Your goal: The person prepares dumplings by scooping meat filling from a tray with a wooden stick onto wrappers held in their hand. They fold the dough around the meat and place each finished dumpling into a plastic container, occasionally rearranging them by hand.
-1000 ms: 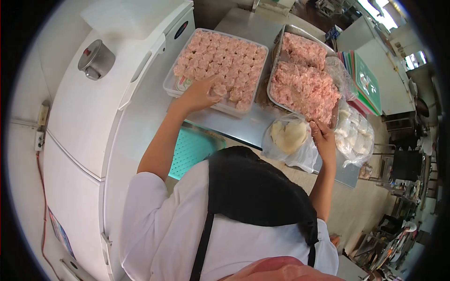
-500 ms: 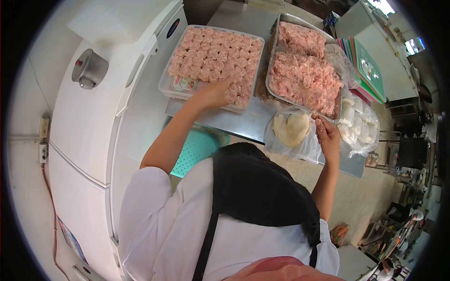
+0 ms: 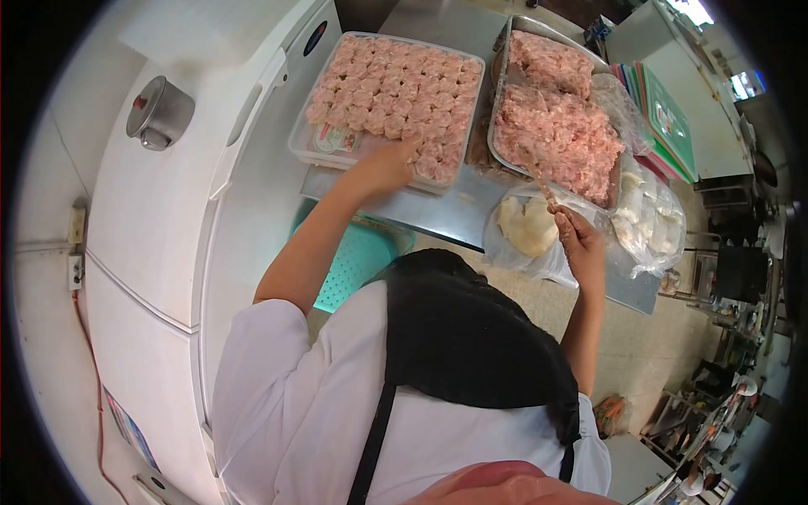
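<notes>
My left hand [image 3: 383, 172] reaches over the near side of a clear plastic container [image 3: 300, 150] filled with rows of small open-topped meat dumplings [image 3: 396, 88]. Its fingertips are down at the front dumplings, blurred and partly lost against them. In my right hand [image 3: 582, 244] is a narrow, stick-like spatula [image 3: 549, 195] smeared with meat, its tip over the near left corner of a metal tray [image 3: 495, 139]. Two big mounds of ground meat [image 3: 555, 135] fill that tray. Just left of my right hand, a pale stack of round dough wrappers [image 3: 528, 225] lies on a plastic bag.
A clear bag of white pieces [image 3: 648, 219] rests right of my right hand. Colored plastic lids or boards [image 3: 665, 122] stand behind it. A white refrigerator [image 3: 210, 109] borders the table [image 3: 446, 206] on the left, with a turquoise basket [image 3: 358, 261] below the table edge.
The spatula has swung up and left, its tip now over the meat tray. My left hand stays near the front dumplings. The whole view has shifted slightly.
</notes>
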`<action>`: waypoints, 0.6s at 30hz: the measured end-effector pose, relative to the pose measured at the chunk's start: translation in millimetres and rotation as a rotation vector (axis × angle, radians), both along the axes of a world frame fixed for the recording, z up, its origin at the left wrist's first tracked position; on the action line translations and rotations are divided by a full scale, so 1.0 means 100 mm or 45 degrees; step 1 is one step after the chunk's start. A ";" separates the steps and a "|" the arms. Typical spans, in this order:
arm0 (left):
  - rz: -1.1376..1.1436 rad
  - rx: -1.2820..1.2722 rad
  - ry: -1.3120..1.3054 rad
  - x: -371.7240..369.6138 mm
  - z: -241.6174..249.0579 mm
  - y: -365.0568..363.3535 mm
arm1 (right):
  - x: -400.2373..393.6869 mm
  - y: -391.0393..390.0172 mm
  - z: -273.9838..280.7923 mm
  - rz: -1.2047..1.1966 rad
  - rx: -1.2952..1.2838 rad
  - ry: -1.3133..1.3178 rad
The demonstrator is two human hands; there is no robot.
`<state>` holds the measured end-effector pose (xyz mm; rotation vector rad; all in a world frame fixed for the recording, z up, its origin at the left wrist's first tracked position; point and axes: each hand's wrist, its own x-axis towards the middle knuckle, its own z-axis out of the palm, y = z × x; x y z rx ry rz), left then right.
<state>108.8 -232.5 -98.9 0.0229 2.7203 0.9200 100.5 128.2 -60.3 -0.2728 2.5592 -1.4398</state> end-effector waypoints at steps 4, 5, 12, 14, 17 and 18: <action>0.085 -0.098 0.120 -0.07 0.00 -0.23 | -0.03 -0.04 -0.05 0.039 0.002 0.070; 0.106 -0.064 0.186 -0.10 -0.05 -0.36 | -0.04 -0.05 -0.06 0.047 0.008 0.101; 0.033 -0.486 0.139 -0.12 0.02 -0.53 | -0.02 -0.01 -0.06 0.060 0.061 0.077; 0.010 -0.434 0.157 -0.16 -0.04 -0.43 | -0.04 0.00 -0.08 0.086 0.056 0.120; -0.094 -0.228 0.102 -0.25 -0.24 -0.37 | -0.11 0.05 -0.07 0.140 0.049 0.224; -0.137 -0.139 0.070 -0.28 -0.26 -0.35 | -0.13 0.06 -0.07 0.152 0.034 0.266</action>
